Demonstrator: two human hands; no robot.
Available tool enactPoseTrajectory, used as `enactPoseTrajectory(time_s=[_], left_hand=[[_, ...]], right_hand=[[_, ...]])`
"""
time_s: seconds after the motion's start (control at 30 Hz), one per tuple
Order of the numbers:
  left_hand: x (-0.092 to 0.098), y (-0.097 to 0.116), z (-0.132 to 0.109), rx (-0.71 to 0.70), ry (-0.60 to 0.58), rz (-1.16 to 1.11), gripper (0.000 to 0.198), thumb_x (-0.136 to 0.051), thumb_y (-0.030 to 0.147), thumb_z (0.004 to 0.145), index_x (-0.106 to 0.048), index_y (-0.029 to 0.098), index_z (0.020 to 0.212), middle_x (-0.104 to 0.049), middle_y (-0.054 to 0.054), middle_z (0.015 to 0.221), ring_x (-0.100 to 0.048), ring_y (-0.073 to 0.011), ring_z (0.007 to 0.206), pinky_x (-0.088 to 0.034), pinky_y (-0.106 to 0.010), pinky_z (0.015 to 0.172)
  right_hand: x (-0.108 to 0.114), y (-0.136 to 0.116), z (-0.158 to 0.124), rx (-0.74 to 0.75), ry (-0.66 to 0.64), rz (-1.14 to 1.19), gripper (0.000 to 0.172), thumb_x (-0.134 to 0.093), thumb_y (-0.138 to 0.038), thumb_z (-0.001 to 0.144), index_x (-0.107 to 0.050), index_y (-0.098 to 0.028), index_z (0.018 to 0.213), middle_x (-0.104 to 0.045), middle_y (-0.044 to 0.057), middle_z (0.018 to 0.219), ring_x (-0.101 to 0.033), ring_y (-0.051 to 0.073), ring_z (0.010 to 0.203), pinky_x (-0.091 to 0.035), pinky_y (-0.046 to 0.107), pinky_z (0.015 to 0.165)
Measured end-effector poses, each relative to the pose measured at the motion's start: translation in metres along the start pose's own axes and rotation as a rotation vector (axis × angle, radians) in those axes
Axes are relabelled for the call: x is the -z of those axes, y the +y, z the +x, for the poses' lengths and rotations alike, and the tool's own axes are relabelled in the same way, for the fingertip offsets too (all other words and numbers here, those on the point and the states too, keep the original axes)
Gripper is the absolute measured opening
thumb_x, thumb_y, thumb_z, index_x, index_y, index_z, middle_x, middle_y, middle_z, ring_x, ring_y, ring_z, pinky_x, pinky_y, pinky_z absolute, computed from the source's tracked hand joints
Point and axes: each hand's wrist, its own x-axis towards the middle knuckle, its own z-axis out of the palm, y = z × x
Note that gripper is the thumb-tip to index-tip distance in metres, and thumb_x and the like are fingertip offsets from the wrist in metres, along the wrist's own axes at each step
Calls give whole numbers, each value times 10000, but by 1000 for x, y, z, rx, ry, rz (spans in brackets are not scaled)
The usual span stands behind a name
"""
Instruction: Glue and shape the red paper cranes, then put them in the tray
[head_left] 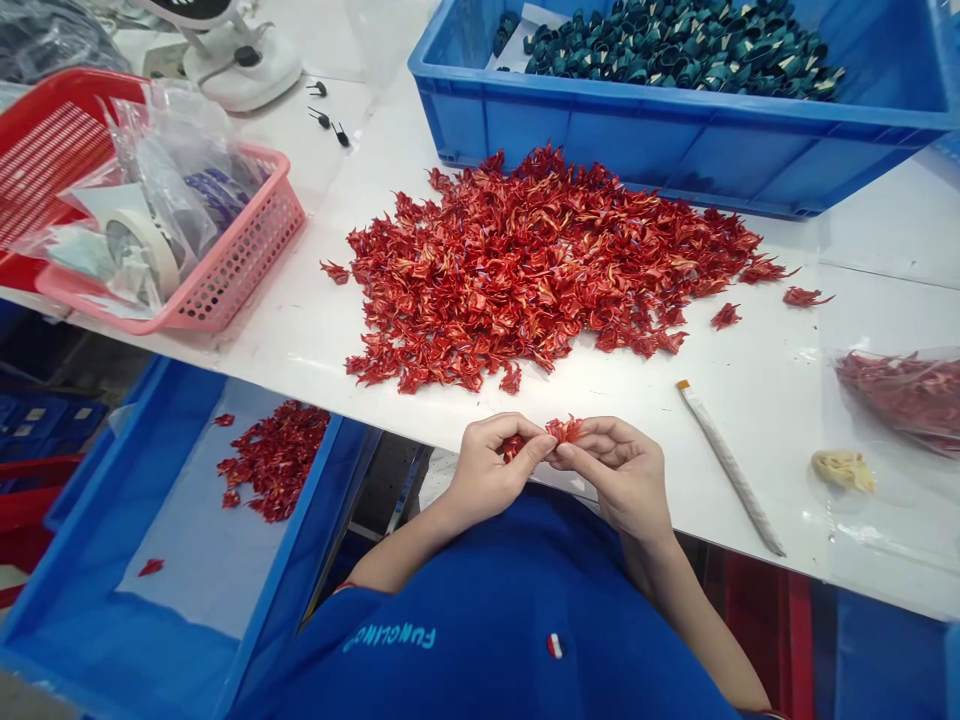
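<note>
My left hand (496, 460) and my right hand (628, 470) meet at the table's front edge. Between their thumbs and fingertips they pinch a small red, frilly flower-like piece (566, 429) with orange tips. A second red bit (512, 446) shows inside the curled fingers of my left hand. Just beyond the hands spreads a large heap of similar red pieces (525, 270), some with thin bluish strips among them.
A blue crate (622, 125) of dark green looped pieces stands behind the heap. At left are a pink basket (247, 250) with bags and tape, and a lower blue bin (292, 560) with red pieces. A thin stick (731, 465) and a plastic bag of red pieces (907, 395) lie right.
</note>
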Motion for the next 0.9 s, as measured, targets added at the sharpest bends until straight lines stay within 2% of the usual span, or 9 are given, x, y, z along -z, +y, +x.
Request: enactPoseTrajectory(time_s=[0.17,0.33,0.43,0.63,0.8,0.9], left_hand=[[-2,1,2,162,14,-134,339,-744,460,738,-655,153,623,-612,-3,529,-494,-87,461,-400,-218,471],[-4,-3,7,426,-102,-457,452,-811,539,615,-602,139,608,-541,31,489,-416,-46,388,-293,-183,385],[-6,-4,10,510,-150,-555,460,-830,519,584,-579,133,590,-542,30,506,-403,-35,369,-250,-177,358],[-9,-5,8,488,-162,-514,473,-819,552,589,-607,130,622,-570,15,544,-448,-54,411,-281,-184,363],[-11,-12,6,431,-201,-421,469,-827,555,600,-637,134,677,-518,43,486,-408,-46,403,-281,-188,386],[-11,-12,7,463,-237,-441,482,-804,579,623,-622,132,632,-532,27,503,-407,-47,409,-278,-195,387]], right_hand=[[1,0,0,18,0,11,245,-873,-317,653,-713,-183,781,-759,28,659,-736,197,560,-656,286,586],[-2,-8,-7,131,75,-135,218,-818,-365,723,-724,-173,769,-739,40,611,-716,199,512,-655,309,539],[-4,-13,-11,218,138,-258,190,-811,-347,727,-725,-180,759,-724,24,587,-694,174,484,-635,275,505],[-1,-17,-12,254,156,-364,159,-788,-329,742,-717,-187,744,-700,8,571,-650,149,441,-592,256,455],[0,-20,-11,215,154,-402,176,-782,-349,738,-715,-188,717,-691,13,560,-635,144,438,-578,252,444],[0,-21,-11,192,145,-400,214,-778,-385,738,-713,-183,714,-688,18,556,-618,139,425,-563,246,418]])
